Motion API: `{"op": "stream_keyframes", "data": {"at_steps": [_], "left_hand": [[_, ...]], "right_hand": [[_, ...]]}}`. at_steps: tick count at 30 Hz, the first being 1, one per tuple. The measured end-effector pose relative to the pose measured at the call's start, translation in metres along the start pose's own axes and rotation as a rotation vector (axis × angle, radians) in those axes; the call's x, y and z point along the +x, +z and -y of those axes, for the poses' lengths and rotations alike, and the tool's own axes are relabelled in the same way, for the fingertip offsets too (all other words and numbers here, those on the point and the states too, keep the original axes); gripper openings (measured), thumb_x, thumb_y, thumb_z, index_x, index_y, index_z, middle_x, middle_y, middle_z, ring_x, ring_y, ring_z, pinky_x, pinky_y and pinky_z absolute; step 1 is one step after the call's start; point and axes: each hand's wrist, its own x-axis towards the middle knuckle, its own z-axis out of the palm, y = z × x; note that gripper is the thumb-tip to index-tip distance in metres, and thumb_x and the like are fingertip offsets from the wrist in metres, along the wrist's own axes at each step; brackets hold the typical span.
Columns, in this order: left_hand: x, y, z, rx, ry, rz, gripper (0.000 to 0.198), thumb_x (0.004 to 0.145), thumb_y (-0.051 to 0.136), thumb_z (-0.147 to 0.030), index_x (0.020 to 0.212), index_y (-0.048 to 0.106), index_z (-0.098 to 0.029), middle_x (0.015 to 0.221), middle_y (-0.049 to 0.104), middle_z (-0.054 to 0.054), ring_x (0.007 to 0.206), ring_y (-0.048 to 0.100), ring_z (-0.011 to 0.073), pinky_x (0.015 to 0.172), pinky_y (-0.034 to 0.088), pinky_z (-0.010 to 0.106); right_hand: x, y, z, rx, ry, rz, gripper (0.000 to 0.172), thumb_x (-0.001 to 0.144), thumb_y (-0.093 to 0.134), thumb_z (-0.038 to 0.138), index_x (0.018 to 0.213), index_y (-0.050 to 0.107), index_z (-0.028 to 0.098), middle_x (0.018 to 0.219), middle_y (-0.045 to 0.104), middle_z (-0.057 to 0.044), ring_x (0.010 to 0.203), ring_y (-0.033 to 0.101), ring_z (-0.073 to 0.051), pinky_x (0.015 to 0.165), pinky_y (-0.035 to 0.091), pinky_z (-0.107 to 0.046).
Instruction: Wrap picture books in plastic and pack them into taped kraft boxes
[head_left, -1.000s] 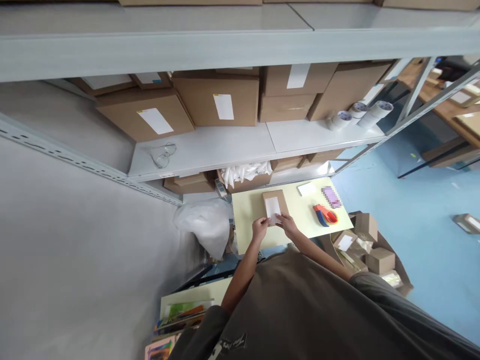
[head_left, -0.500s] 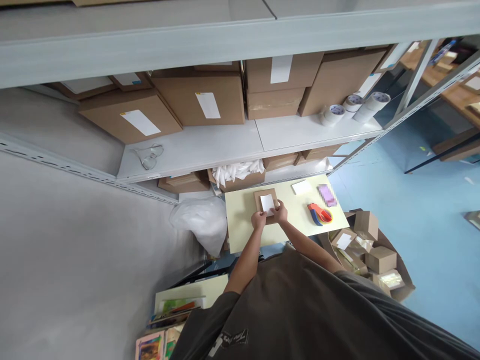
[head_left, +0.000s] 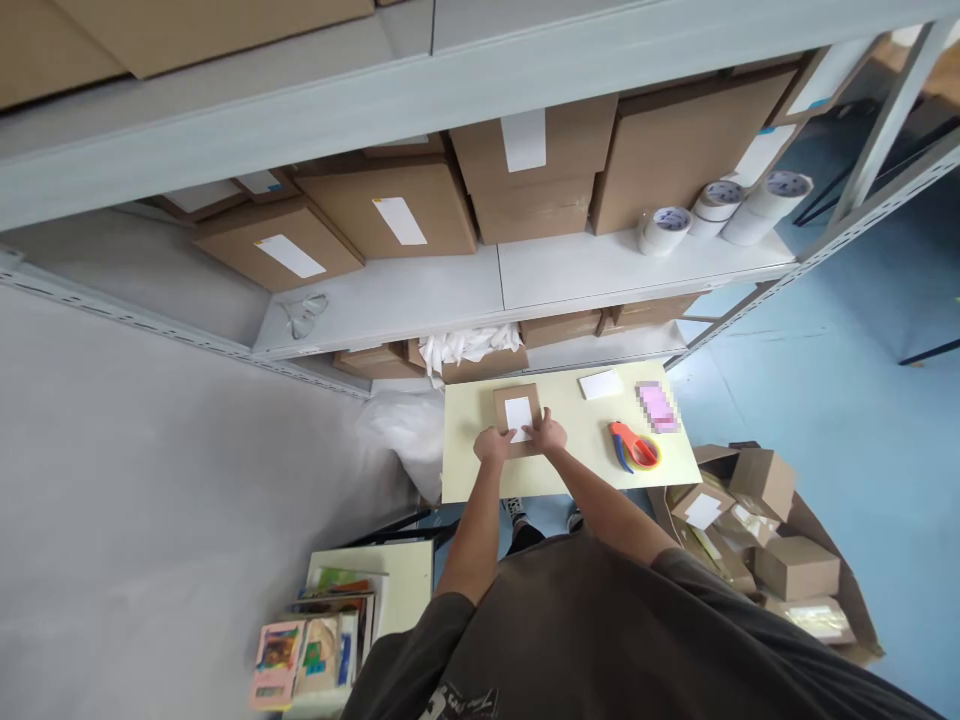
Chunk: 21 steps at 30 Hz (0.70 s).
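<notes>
A small brown cardboard box (head_left: 511, 396) lies on the pale yellow table (head_left: 472, 470) with a white label (head_left: 518, 415) on its top. My left hand (head_left: 493, 445) rests at the box's near left corner, fingers curled against its edge. My right hand (head_left: 548, 434) lies on the box's near right part, its fingers flat on the lower edge of the label.
A red and blue tape dispenser (head_left: 634, 447), a pink item (head_left: 656, 405) and a white sheet (head_left: 601, 384) lie on the table's right half. Grey shelving (head_left: 525, 275) behind holds cardboard boxes and tape rolls (head_left: 716, 205). Small boxes fill a carton (head_left: 772, 550) on the floor at right; books (head_left: 315, 650) sit near left.
The label, held by both hands at the box's near end a second ago, now lies flat on the box top. Both hands have closed in on the box. The camera view shifted.
</notes>
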Motion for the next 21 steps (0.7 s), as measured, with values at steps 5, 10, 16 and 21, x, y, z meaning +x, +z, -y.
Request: {"op": "stream_keyframes", "data": {"at_steps": [5,10,16,21], "left_hand": [[-0.012,0.025,-0.021,-0.058,0.369,-0.028,0.053,0.093,0.065,-0.042,0.143,0.068,-0.024,0.160,0.055,0.014,0.154,0.041,0.0346,0.125,0.036,0.049],[-0.013,0.046,-0.024,-0.009,0.306,0.071,0.080,0.090,0.069,-0.050,0.162,0.048,-0.023,0.179,0.025,0.011,0.167,0.006,0.0398,0.133,0.014,0.059],[-0.001,0.034,0.000,-0.117,0.366,0.072,0.073,0.095,0.064,-0.054,0.160,0.052,-0.023,0.177,0.029,0.012,0.167,0.010,0.0351,0.134,0.013,0.056],[0.004,-0.004,0.050,-0.337,0.291,-0.041,0.070,0.099,0.056,-0.060,0.157,0.052,-0.022,0.174,0.036,0.013,0.163,0.028,0.0284,0.130,0.029,0.046]], "right_hand": [[-0.017,-0.016,-0.025,-0.028,-0.044,0.019,0.079,0.085,0.080,0.047,0.153,0.050,0.021,0.115,0.078,-0.017,0.117,0.070,-0.035,0.100,0.048,-0.043],[-0.032,-0.027,-0.056,0.070,-0.064,0.081,0.070,0.091,0.071,0.051,0.152,0.056,0.020,0.113,0.077,-0.011,0.102,0.074,-0.027,0.097,0.053,-0.038],[-0.040,-0.023,-0.064,0.263,0.003,0.035,0.072,0.086,0.069,0.062,0.147,0.062,0.024,0.135,0.072,-0.013,0.118,0.072,-0.028,0.105,0.052,-0.042],[-0.052,-0.004,-0.040,0.329,-0.018,0.044,0.083,0.081,0.067,0.071,0.146,0.062,0.020,0.138,0.071,-0.018,0.123,0.070,-0.029,0.103,0.053,-0.042]]}}
